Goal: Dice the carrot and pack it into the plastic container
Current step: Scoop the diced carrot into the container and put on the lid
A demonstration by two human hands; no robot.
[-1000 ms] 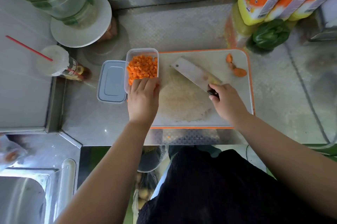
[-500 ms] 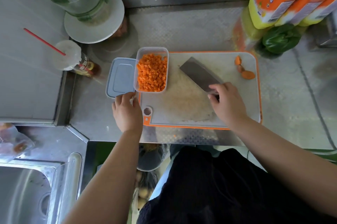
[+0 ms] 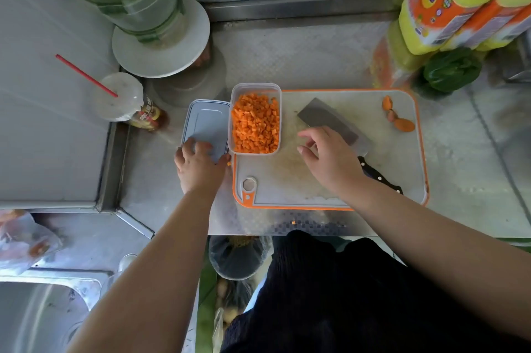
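Steel counter point(image 3: 287, 59), plastic container point(image 3: 255, 88) of diced carrot point(image 3: 255, 124) lengthwise front-to-back on cutting board's point(image 3: 408, 168) back-left corner, my left hand point(image 3: 198, 165) grasping lid point(image 3: 205, 122), right hand point(image 3: 330, 157) released over cleaver point(image 3: 324, 119).

our left hand point(image 3: 201, 164) grips lid point(image 3: 207, 128) | container point(image 3: 255, 87) holds diced carrot point(image 3: 255, 124) | right hand point(image 3: 330, 155) hovers open above knife point(image 3: 327, 122)
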